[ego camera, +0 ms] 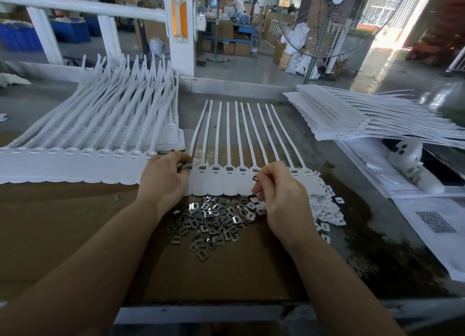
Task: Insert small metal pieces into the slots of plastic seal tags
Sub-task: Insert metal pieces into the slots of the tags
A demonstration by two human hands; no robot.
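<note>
A strip of joined white plastic seal tags lies across the table centre, tails pointing away. Several of its slots hold metal pieces. My left hand pinches a small metal piece at the strip's leftmost slot. My right hand pinches another metal piece just above the strip's right half. A heap of loose metal pieces lies on brown cardboard right below the strip, between my wrists.
Overlapping tag strips cover the left side. A stack of flat tag strips sits at the right rear. Small white plastic caps lie right of my right hand. Papers and a white plastic object lie at the right edge.
</note>
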